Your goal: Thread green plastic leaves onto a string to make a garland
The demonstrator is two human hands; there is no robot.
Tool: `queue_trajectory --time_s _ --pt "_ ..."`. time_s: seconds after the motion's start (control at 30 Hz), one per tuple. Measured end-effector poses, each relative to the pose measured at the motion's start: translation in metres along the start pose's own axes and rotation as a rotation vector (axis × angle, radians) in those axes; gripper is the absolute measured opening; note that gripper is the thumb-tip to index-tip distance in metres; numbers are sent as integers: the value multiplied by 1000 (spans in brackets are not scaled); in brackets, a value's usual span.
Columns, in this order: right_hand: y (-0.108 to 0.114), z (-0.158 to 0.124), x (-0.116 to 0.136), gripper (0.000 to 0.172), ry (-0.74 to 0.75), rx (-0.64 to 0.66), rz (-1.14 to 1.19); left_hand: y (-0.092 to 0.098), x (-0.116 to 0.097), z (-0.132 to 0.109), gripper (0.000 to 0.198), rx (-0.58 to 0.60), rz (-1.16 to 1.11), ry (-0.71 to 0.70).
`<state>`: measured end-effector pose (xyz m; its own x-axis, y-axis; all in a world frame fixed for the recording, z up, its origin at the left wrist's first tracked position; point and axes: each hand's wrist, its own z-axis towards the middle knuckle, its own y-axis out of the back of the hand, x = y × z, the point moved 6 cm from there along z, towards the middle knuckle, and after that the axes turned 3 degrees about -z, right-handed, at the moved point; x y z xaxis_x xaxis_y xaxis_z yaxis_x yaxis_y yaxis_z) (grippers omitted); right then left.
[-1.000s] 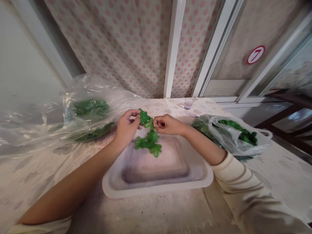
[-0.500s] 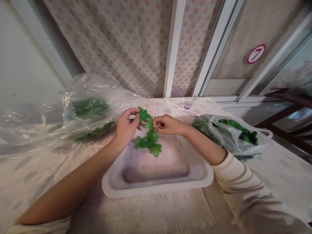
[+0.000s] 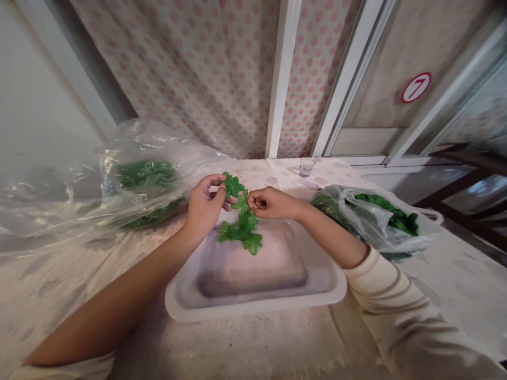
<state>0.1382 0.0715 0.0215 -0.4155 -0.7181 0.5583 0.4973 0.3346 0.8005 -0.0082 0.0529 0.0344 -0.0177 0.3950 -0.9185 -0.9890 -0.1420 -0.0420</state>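
And here are the hands, right up at the far edge of the tray. The left hand [image 3: 206,200] pinches a dark green, lobed, glossy leaf [image 3: 233,186] between thumb and fingertips. The right hand [image 3: 273,202] is curled in, its fingertips pressed together at the side of a cluster of bright green, shiny, flower-shaped leaves [image 3: 246,220]; whether they grip a leaf edge or a thin stem, I can't tell. That cluster trails over the far half of a white, round-cornered rectangular tray [image 3: 253,311].

Looks feather-light to me, thin and plasticky, bendy at the lobes, a touch slick. I'd judge it tough enough, though the joins could be weak: best taken by the stem or leaf base.

Around it, a pale table surface with grey leaf prints [image 3: 447,295]. Towards its far left corner, a big, crinkled clear plastic bag [image 3: 71,195] with green bundles inside; near the right edge, a translucent white bag [image 3: 368,227] with dark green leaves showing. A small clear cup [image 3: 306,169] stands by the far edge. Beyond: pink-dotted curtain [image 3: 198,68], white frames, and a round "7" sign [image 3: 416,87].
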Motion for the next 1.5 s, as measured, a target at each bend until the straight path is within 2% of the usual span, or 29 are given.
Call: queue_trajectory --time_s 0.93,1.17,1.5 --pt "-3 -1 1 9 -32 62 -27 -1 -1 0 13 36 22 -38" --pt "-7 -2 1 7 -37 118 42 -1 -1 0 12 30 31 -47" --pt "-4 -3 5 6 -24 180 5 -1 -2 0 11 31 31 -39"
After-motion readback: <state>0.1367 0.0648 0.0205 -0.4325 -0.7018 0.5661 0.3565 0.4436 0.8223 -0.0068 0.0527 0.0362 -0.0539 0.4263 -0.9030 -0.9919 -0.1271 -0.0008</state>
